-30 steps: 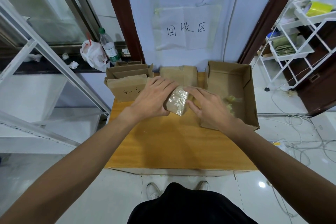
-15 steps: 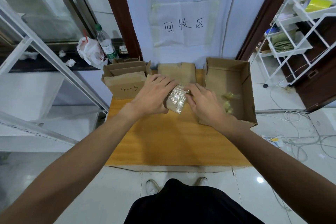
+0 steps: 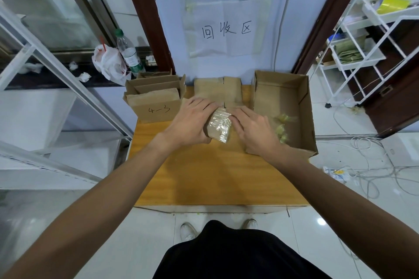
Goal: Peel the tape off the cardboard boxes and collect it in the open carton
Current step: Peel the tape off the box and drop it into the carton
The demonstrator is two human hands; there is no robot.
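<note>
A small cardboard box [image 3: 219, 127] wrapped in shiny clear tape sits tilted above the wooden table [image 3: 217, 179]. My left hand [image 3: 192, 120] grips its left side, fingers curled over the top. My right hand [image 3: 254, 129] is at the box's right edge, fingertips against the upper corner; whether they pinch tape is hidden. To the right lies the open carton [image 3: 305, 106] with a few crumpled yellowish tape wads [image 3: 282, 128] inside.
A carton marked "4-3" [image 3: 156, 102] holding flattened cardboard stands at the back left. A folded brown box [image 3: 217, 88] lies behind my hands. A white wire rack [image 3: 362, 36] is at the right, cables [image 3: 367, 165] lie on the floor, and a bottle [image 3: 129, 52] stands on the left ledge.
My right hand has moved in from the carton side and its fingertips now sit on the box's upper right corner. The box has tilted a little in my left hand.
</note>
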